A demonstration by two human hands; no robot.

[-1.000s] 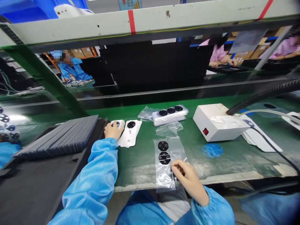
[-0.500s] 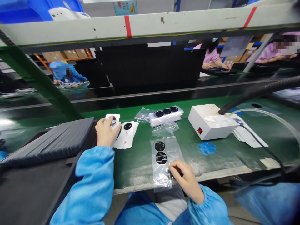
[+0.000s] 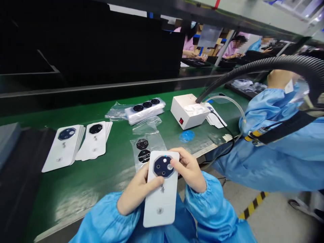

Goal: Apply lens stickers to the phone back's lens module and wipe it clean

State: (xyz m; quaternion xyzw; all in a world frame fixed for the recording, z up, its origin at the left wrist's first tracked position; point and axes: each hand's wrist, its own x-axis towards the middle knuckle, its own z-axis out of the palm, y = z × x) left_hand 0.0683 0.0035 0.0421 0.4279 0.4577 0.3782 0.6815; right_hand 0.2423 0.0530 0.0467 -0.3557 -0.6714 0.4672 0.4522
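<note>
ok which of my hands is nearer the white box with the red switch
Right. Your right hand, at the upper right of the white panel, is in front of the white box; your left hand, at the panel's left edge, is farther off.

Bench (image 3: 113,168) goes like this: over on the left, two stacks of phone back covers sit side by side, the outer stack (image 3: 60,145) and the inner stack (image 3: 95,141). Middle's got a decal sheet (image 3: 146,150), with a decal bundle (image 3: 145,111) behind it. Switch box (image 3: 189,113) is right of that, hose (image 3: 253,65) off its top, loose covers (image 3: 215,118) just beyond. One held cover (image 3: 162,190) is between left hand (image 3: 141,187) and right hand (image 3: 188,168), in front of the sheet.
</note>
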